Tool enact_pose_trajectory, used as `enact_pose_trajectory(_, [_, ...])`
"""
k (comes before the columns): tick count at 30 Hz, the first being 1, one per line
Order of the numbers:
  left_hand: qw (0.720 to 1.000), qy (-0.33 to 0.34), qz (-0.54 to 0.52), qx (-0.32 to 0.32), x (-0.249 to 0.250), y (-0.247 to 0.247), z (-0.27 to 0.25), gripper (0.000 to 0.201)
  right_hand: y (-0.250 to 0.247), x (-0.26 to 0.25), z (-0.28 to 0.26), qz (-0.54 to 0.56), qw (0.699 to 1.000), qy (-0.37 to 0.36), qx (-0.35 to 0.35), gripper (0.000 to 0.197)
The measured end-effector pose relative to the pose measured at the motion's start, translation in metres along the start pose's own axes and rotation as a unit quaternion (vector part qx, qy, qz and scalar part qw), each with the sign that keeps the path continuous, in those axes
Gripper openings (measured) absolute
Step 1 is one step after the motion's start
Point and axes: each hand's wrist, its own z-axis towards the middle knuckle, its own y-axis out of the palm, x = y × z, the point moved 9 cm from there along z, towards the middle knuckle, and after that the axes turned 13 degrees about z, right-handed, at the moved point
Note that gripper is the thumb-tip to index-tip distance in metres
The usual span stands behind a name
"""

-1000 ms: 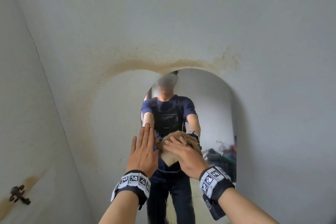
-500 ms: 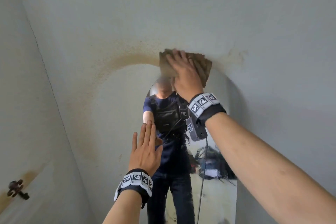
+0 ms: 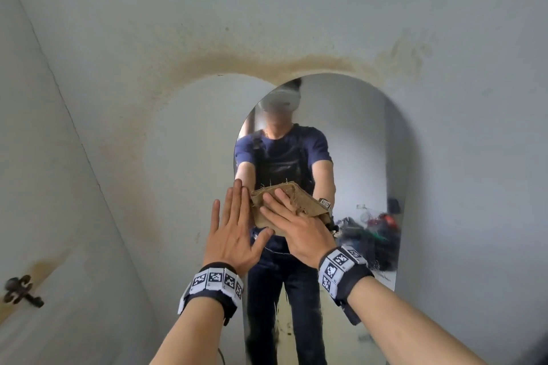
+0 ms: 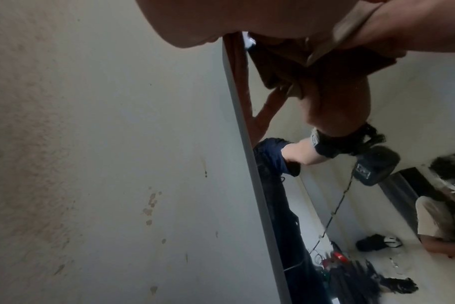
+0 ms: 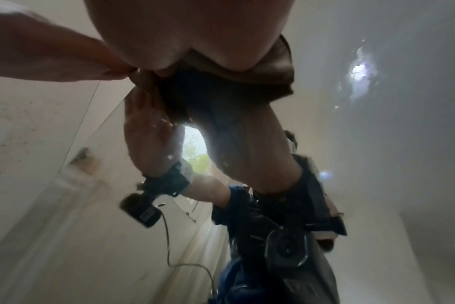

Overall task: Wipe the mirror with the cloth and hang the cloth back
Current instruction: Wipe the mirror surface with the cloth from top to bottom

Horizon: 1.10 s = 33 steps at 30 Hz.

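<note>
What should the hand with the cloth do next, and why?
Probably slide the cloth down the mirror. The right hand presses it flat at mid-height, the left hand braces the edge, and the glass below looks streaked.

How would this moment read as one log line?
step: wiping | right hand: presses cloth on mirror | left hand: flat at mirror's left edge | cloth: not hung

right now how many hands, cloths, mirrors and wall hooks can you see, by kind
hands: 2 (left hand, right hand)
cloths: 1 (cloth)
mirrors: 1 (mirror)
wall hooks: 1 (hook)
total: 5
</note>
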Motion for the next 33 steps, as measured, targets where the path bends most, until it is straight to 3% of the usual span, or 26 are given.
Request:
enact_pose_trajectory(4, [0.999, 0.046, 0.000, -0.004, 0.009, -0.003, -0.007, 0.107, 0.018, 0.004, -0.043, 0.077, 0.995, 0.043, -0.052, 0.065])
enact_pose_trajectory(6, [0.999, 0.052, -0.003, -0.006, 0.011, -0.001, -0.009, 0.108, 0.034, 0.006, -0.078, 0.095, 0.989, 0.063, -0.090, 0.069])
enact_pose_trajectory(8, [0.999, 0.040, -0.005, -0.001, 0.011, 0.000, -0.009, 0.102, 0.038, 0.011, -0.104, 0.134, 0.983, 0.099, -0.079, 0.069])
enact_pose_trajectory(10, [1.000, 0.023, -0.007, 0.012, 0.012, 0.001, -0.008, 0.091, 0.013, 0.020, -0.110, 0.215, 0.964, 0.157, 0.020, 0.062])
enact_pose_trajectory(13, [1.000, -0.004, -0.006, 0.025, 0.014, 0.003, -0.008, 0.075, -0.065, 0.024, -0.092, 0.325, 0.896, 0.181, 0.243, 0.056])
enact_pose_trajectory(16, [1.000, -0.022, 0.002, 0.023, 0.014, 0.005, -0.009, 0.072, -0.165, 0.010, -0.045, 0.323, 0.842, 0.104, 0.418, 0.042])
enact_pose_trajectory(18, [0.999, -0.028, 0.006, 0.018, 0.012, 0.006, -0.009, 0.070, -0.221, -0.011, -0.001, 0.224, 0.847, 0.020, 0.481, 0.043])
enact_pose_trajectory(19, [0.999, -0.027, 0.003, 0.017, 0.012, 0.007, -0.009, 0.070, -0.237, -0.021, 0.026, 0.159, 0.862, -0.013, 0.480, 0.049])
enact_pose_trajectory(21, [0.999, -0.021, -0.005, 0.027, 0.012, 0.005, -0.009, 0.068, -0.232, -0.034, 0.082, 0.016, 0.920, -0.022, 0.392, 0.066])
enact_pose_trajectory(24, [0.998, -0.010, 0.002, 0.061, 0.010, 0.001, -0.009, 0.063, -0.156, -0.027, 0.115, -0.102, 0.976, -0.010, 0.191, 0.075])
enact_pose_trajectory(29, [0.998, -0.031, -0.027, 0.052, 0.002, 0.019, -0.023, 0.062, -0.035, -0.013, 0.043, -0.047, 0.998, -0.013, 0.042, 0.082])
enact_pose_trajectory(33, [0.999, -0.012, -0.028, 0.025, -0.002, 0.031, -0.041, 0.064, 0.029, -0.011, -0.017, -0.008, 0.997, -0.002, -0.082, 0.079])
